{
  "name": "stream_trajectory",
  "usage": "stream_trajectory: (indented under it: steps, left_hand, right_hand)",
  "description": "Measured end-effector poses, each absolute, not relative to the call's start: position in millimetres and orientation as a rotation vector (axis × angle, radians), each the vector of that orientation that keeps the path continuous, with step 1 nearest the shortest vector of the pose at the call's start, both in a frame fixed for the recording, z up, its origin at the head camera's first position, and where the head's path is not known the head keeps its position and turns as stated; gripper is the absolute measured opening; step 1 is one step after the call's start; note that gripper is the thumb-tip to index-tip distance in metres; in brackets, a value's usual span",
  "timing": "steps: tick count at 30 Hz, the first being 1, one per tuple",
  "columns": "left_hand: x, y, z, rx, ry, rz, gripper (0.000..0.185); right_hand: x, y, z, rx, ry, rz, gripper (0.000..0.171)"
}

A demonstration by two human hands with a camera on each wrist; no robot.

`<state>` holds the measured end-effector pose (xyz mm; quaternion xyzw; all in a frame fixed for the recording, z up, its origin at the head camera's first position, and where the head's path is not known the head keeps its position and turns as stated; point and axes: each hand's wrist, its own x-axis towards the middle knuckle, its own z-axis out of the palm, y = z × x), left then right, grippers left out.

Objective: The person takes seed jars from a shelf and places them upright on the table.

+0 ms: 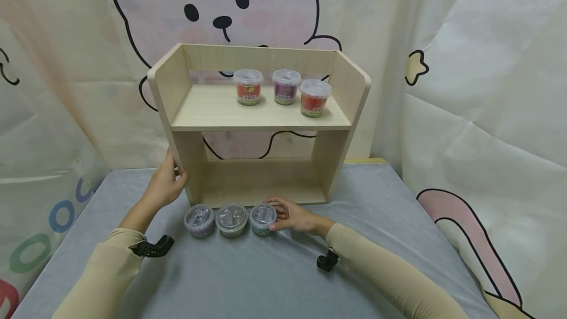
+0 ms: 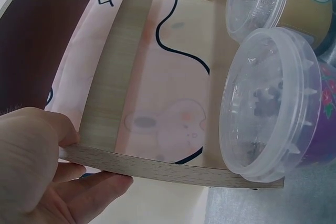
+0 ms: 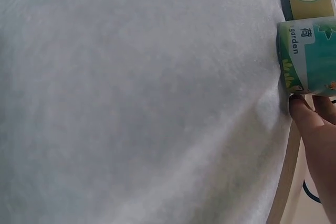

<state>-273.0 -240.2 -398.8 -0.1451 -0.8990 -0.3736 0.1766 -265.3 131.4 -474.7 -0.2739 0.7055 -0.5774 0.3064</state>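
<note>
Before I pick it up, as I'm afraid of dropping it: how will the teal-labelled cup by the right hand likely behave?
The teal-labelled cup looks like clear plastic, so it may flex slightly if squeezed. Its smooth, rounded wall could be a little slippery. Standing upright on the cloth, it would probably slide or tip rather than roll if pushed.

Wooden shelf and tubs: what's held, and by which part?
Left hand grips the wooden shelf by its left side panel; right hand holds the teal-labelled tub by its right side.
</note>
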Motion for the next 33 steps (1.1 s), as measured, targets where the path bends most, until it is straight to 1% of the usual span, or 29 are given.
stream_trajectory:
  steps: [5,13,24,33]
  left_hand:
    - [-272.6,-240.4,-398.8,-0.404,-2.558,-1.063,0.074]
    - [-272.7,-241.3,-402.1,-0.422,-2.541,-1.066,0.077]
    - [-273.2,-241.3,-401.6,-0.429,-2.543,-1.063,0.075]
    - [-273.0,-240.8,-401.5,-0.438,-2.535,-1.079,0.074]
  right_hand:
    - [-265.6,133.1,-471.2,-0.769,1.944,-1.480,0.074]
    - [-266.7,135.0,-448.5,-0.752,2.033,-1.453,0.061]
    - [-267.7,136.1,-402.2,-0.779,2.096,-1.488,0.056]
    - [-266.5,136.5,-352.0,-0.903,2.131,-1.531,0.055]
